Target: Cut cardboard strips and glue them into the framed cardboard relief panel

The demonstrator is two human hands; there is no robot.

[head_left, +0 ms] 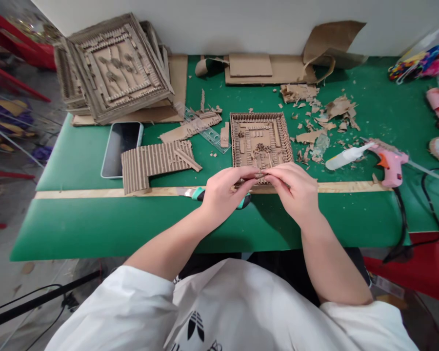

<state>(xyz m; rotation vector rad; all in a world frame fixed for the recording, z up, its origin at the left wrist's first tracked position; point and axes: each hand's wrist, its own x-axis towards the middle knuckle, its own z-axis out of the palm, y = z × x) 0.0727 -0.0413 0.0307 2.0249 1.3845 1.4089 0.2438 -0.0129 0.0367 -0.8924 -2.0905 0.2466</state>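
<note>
My left hand [226,190] and my right hand [294,187] meet fingertip to fingertip over the near edge of a small square cardboard frame [288,141]. Both hands pinch a thin brown strip, apparently cardboard, mostly covered by the fingers. Inside the frame's corrugated walls, little cardboard pieces and a dark curled cluster [262,147] are laid out. Beneath my left hand lies a utility knife [197,194] with a green and black handle, its blade pointing left. A sheet of corrugated cardboard [139,165] rests to the left.
A phone [121,146] and stacked cardboard pictures [131,97] lie left. A clear ruler [210,134] sits under scraps. Torn cardboard [340,107] litters the right, near a white glue bottle [347,157] and pink glue gun [392,165] with a trailing cord. The green table [95,224] ends before my body.
</note>
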